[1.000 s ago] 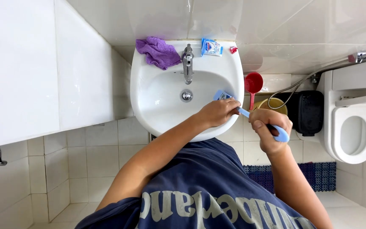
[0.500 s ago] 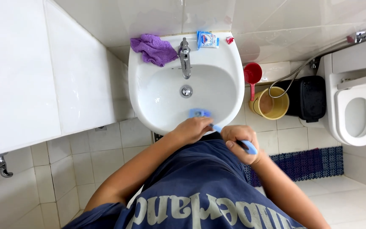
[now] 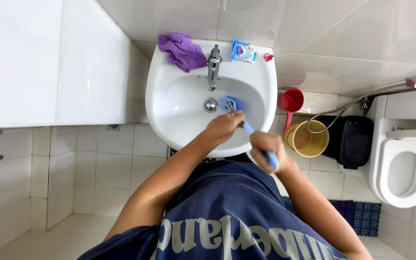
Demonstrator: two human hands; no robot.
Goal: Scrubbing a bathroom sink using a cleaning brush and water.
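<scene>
1. A blue long-handled brush lies with its head inside the white sink, just beside the drain and below the tap.
2. The left hand is closed around the brush's shaft near the head, over the bowl.
3. The right hand is clenched on the handle's end, at the sink's front rim.
4. On the sink's back ledge sit a purple cloth and a small blue-and-white packet.
5. To the right, well apart, a red scoop rests in a yellow bucket, next to a black bin and a white toilet.
</scene>
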